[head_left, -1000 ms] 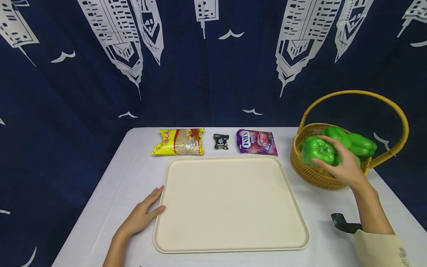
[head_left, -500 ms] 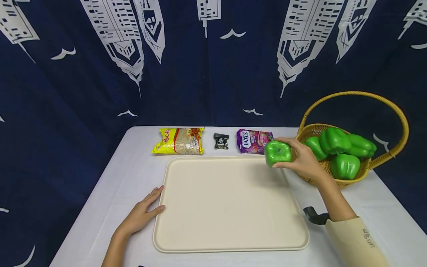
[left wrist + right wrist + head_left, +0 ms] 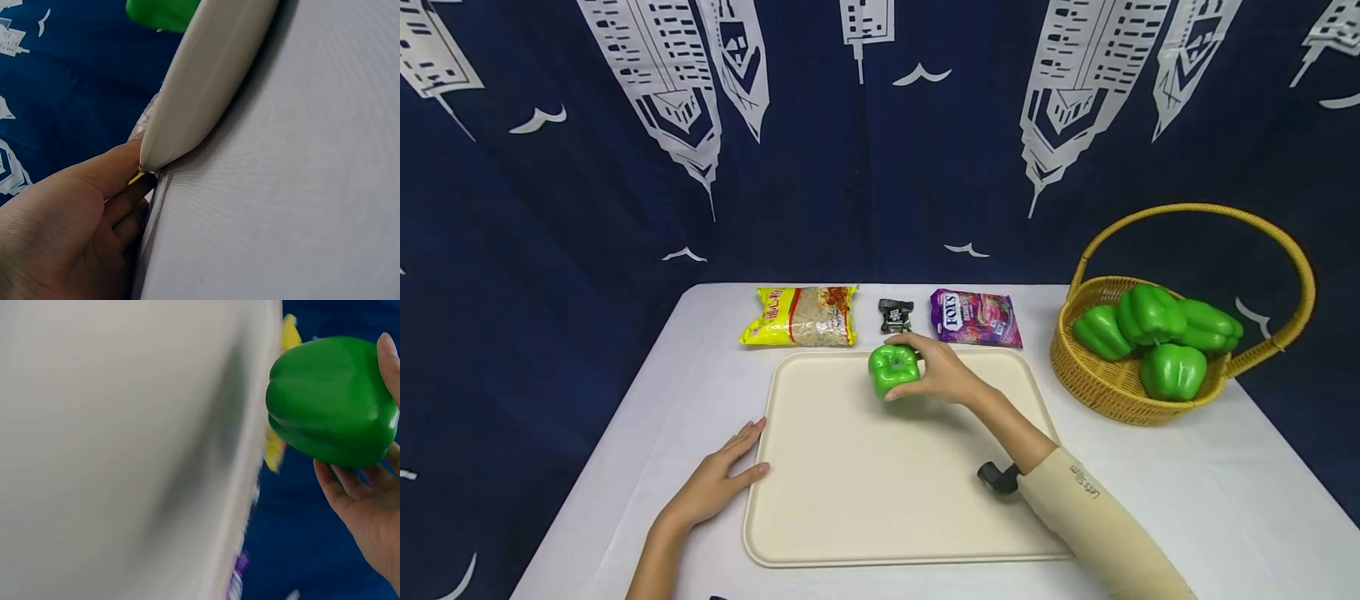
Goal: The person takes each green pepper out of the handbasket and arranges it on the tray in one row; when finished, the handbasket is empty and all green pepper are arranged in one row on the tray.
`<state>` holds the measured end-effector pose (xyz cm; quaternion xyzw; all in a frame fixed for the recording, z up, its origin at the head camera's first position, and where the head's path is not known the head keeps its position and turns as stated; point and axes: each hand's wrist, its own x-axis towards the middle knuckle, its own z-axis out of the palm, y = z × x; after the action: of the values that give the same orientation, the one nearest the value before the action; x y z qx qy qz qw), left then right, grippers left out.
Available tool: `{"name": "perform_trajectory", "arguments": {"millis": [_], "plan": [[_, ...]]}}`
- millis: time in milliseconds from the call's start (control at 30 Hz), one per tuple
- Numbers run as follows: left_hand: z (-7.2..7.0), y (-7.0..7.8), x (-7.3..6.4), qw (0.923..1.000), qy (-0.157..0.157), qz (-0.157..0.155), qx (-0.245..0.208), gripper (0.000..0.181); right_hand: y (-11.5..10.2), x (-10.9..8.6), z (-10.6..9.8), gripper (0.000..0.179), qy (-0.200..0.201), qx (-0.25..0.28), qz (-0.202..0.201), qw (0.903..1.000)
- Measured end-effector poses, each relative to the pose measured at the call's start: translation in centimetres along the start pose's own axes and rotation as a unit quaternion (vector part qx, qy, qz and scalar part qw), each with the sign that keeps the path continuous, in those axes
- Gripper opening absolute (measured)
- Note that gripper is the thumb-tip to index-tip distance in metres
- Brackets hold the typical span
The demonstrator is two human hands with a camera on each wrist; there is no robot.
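Observation:
A green bell pepper (image 3: 892,370) is in my right hand (image 3: 936,371), held between thumb and fingers above the back part of the cream tray (image 3: 880,483). In the right wrist view the same bell pepper (image 3: 331,400) shows a gap to the tray's surface. My left hand (image 3: 718,479) rests at the tray's left edge, fingers stretched out and touching the rim. From the left wrist, the thumb (image 3: 112,169) lies against the tray's rim (image 3: 194,94). Several more green bell peppers (image 3: 1172,371) lie in a wicker basket (image 3: 1105,396) at the right.
Behind the tray lie a yellow snack packet (image 3: 801,317), a small black wrapped piece (image 3: 896,317) and a purple FOX'S candy bag (image 3: 976,318). The basket's tall handle (image 3: 1202,208) arches over it. A white cloth covers the table (image 3: 647,400); a dark blue curtain (image 3: 865,167) hangs behind.
My right hand has lifted the bell pepper out of the basket and carried it left, over the tray's back middle. The left hand has stayed at the tray's edge.

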<state>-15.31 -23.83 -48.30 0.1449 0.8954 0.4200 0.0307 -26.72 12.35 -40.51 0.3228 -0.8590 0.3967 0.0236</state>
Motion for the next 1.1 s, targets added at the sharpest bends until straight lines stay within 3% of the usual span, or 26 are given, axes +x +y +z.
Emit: {"name": "perform_trajectory", "arguments": {"millis": [200, 600, 1100], "plan": [[0.0, 0.0, 0.0, 1.0, -0.002, -0.006, -0.005, 0.068, 0.4, 1.0, 2.5, 0.078, -0.013, -0.009, 0.001, 0.9999], [0.0, -0.1, 0.0, 1.0, -0.001, -0.003, -0.003, 0.068, -1.0, 1.1, 2.8, 0.076, -0.058, -0.037, -0.011, 0.9975], [0.0, 0.0, 0.0, 0.9999, 0.003, 0.009, 0.007, 0.067, -5.3, 5.7, 9.9, 0.076, -0.032, -0.028, 0.0, 0.9991]]}}
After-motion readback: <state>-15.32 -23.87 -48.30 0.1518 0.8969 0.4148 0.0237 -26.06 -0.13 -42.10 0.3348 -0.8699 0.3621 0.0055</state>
